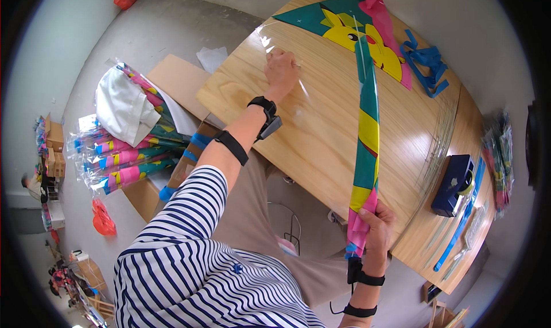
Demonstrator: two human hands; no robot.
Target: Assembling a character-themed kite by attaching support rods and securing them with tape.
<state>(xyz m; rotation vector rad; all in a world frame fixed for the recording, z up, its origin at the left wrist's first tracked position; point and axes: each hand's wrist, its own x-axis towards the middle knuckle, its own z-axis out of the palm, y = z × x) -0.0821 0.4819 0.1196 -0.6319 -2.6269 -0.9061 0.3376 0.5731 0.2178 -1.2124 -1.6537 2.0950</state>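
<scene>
My right hand [379,220] is closed around the pink lower end of a long, narrow rolled kite [367,127] in green, yellow and pink. The roll slants up across the table, and its far tip lies over a spread kite [353,32] with a yellow cartoon figure; whether the two are joined I cannot tell. My left hand [281,72] rests on the table's left part with its fingers curled in. Shiny clear film shows above and below those fingers, like a clear plastic bag [264,39] gripped in them.
On the wooden table [321,138] are blue ribbons [427,64], thin rods [439,135], a dark blue tape dispenser [453,184] and a blue strip [459,230]. Left of the table, several bagged rolled kites [132,155] and a white cloth [123,104] lie on an open cardboard box [178,78].
</scene>
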